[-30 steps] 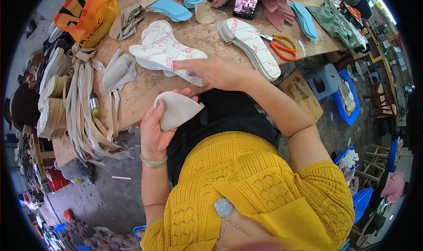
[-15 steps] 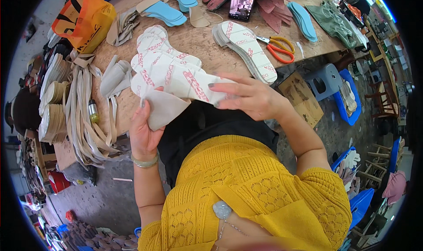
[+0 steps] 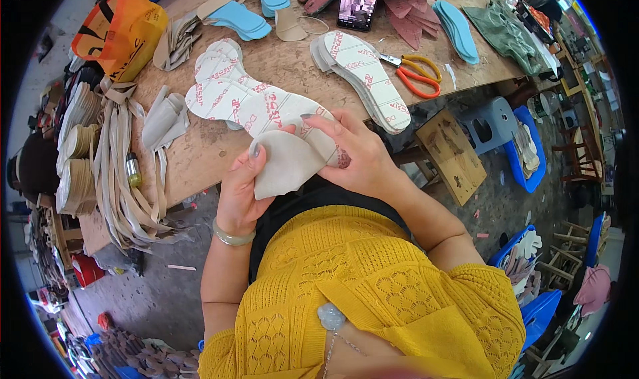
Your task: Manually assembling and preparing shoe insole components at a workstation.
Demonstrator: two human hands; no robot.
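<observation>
Between my two hands is a beige fabric piece point(image 3: 286, 166), curved and partly folded. My left hand point(image 3: 241, 183) grips its left edge, the thumb lying on top. My right hand point(image 3: 363, 154) closes around the right end of a white insole point(image 3: 276, 106) with red print, fingers on top, where the fabric meets it. The insole's far end reaches left over other white insoles point(image 3: 219, 63) fanned out on the table. A second stack of white printed insoles point(image 3: 366, 79) lies just beyond my right hand.
Orange-handled scissors point(image 3: 416, 76) lie right of the insole stack. A phone point(image 3: 358, 5), blue insoles point(image 3: 456, 33) and reddish pieces point(image 3: 409, 13) are farther back. Beige strips point(image 3: 116, 166), a small bottle point(image 3: 134, 171) and an orange bag point(image 3: 120, 33) stand left. A blue stool point(image 3: 489, 126) is at right.
My hands have come closer together, the left moving right. The fabric piece now sits against the insole's right end, and the insole has shifted right, nearer the table stack.
</observation>
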